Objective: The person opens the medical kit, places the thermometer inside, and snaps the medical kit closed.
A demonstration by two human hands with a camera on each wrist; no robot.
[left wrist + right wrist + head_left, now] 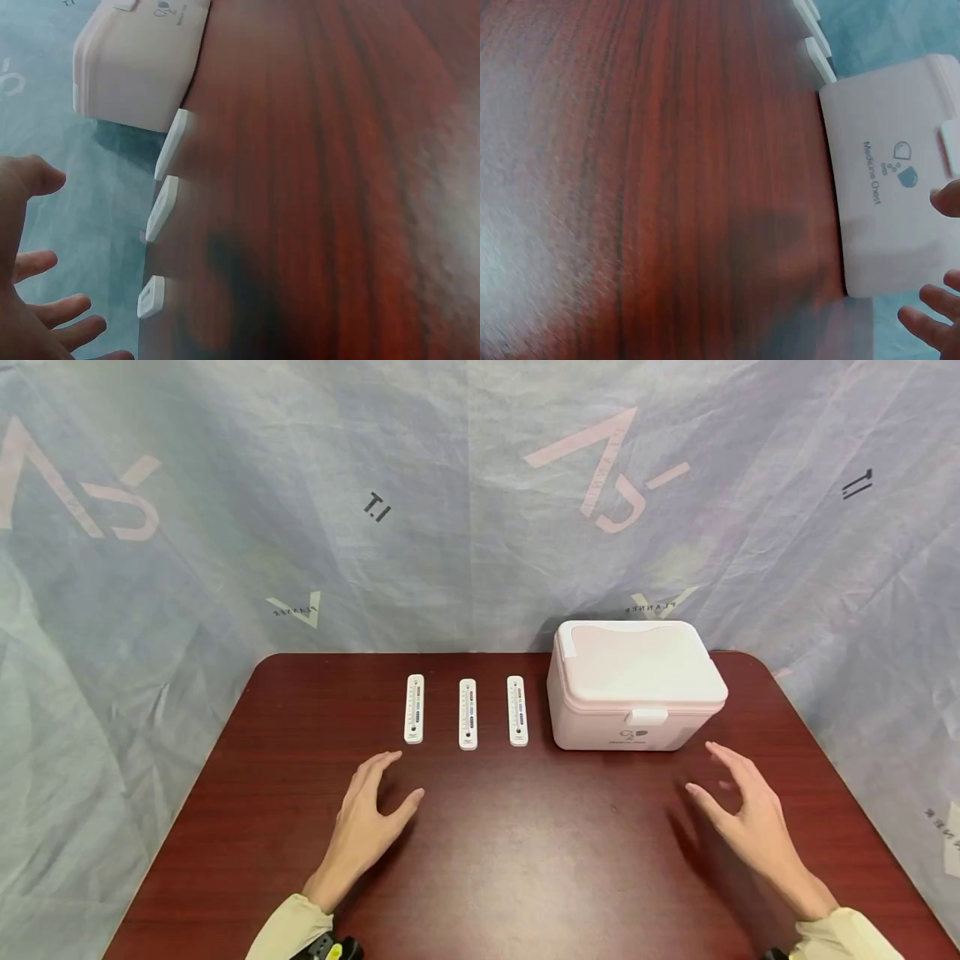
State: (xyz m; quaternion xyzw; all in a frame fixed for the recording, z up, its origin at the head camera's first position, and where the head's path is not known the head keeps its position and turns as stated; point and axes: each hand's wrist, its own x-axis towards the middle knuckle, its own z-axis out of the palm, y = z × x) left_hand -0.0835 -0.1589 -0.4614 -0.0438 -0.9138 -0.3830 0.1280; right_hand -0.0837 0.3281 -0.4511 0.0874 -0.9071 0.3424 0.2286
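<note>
Three white thermometers lie side by side on the table: a left one [414, 709], a middle one [468, 714] and a right one [517, 711]. Right of them stands a pale pink medicine chest [637, 685], its lid down and its front latch [647, 717] facing me. My left hand [367, 822] hovers over the table just in front of the left thermometer, fingers spread and holding nothing. In front of the chest's right corner is my right hand [750, 818], thumb and fingers apart, also holding nothing. The right wrist view shows "Medicine Chest" printed on the box front [885, 180].
The dark red wooden table [525, 860] has rounded far corners. A grey printed cloth [450, 527] hangs behind it and along both sides. Dark straps with wrist cameras [330, 947] sit at the pale sleeves [292, 927].
</note>
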